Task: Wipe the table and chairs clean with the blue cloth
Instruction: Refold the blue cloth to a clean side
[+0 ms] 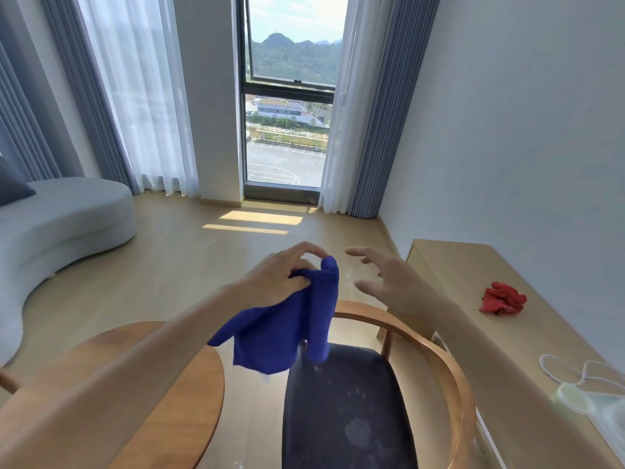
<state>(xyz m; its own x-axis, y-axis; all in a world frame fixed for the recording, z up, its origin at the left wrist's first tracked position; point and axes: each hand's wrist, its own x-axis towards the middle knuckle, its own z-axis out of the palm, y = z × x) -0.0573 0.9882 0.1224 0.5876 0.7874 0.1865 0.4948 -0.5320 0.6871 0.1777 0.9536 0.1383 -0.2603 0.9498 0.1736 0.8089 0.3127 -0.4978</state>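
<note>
- The left hand (277, 279) pinches the blue cloth (287, 323) by its upper edge, thumb and curled fingers bunching the fabric, with one corner poking up past the fingertips.
- The cloth hangs free in the air from that grip, its lower folds dangling above the gap between the round wooden table (162, 384) and the chair (439, 367), touching neither as far as the view shows.
- The right hand (389, 275) is empty, fingers spread and loosely straight, held just beside the cloth's raised corner and apart from it.
- The chair stands directly below the hands: a curved wooden backrest rail wraps around a dark seat pad (345, 411) marked with pale smudges and specks.
- The table lies to the left of the chair, partly hidden under the left forearm.
- To the right, a light wooden sideboard (473, 265) runs along the wall; a crumpled red cloth (503, 298) lies on its top, and nearer the camera a white cord (558, 368) rests beside a blurred clear item.
- Farther off: a grey curved sofa (67, 218) at left, and a tall window (287, 113) between white sheers and grey curtains.
</note>
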